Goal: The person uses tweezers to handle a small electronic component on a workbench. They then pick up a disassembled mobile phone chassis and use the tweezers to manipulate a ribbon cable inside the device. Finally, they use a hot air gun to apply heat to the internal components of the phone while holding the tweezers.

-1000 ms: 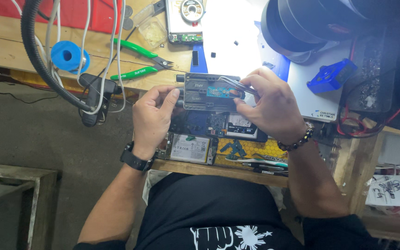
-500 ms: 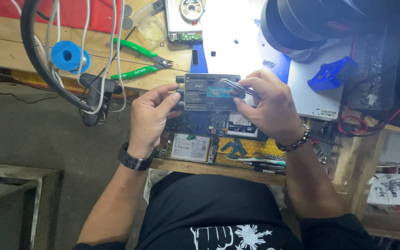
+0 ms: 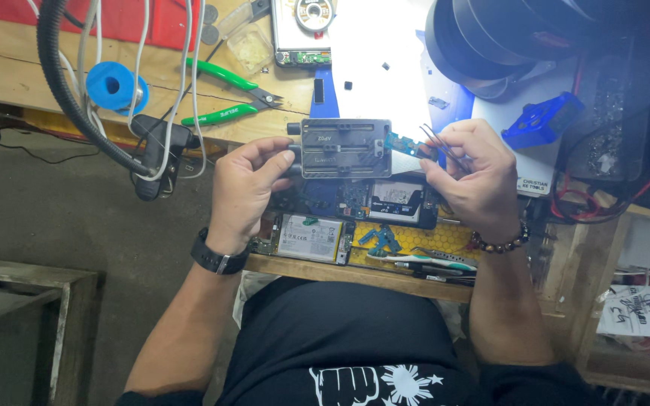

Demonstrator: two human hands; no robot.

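Hands over wooden bench (image 3: 9,71): L hand (image 3: 246,184) grips grey metal holder (image 3: 345,148), R hand (image 3: 472,177) pinches tweezers (image 3: 439,144) on small blue board (image 3: 404,145).

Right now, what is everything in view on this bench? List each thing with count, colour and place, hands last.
metal board holder: 1, grey, held above the bench's near edge
small circuit board: 1, blue, sticking out of the holder's right end
tweezers: 1, dark metal, at the blue board
opened phone: 1, dark, flat under the holder
phone battery: 1, white, at the near edge
toothbrush: 1, white and green, on the yellow mat
pliers: 1, green handles, back left
tape roll: 1, blue, far left
flexible hose: 1, black, left
workbench: 1, bare wood
left hand: grips the holder's left end, black watch on the wrist
right hand: holds the tweezers, bead bracelet on the wrist
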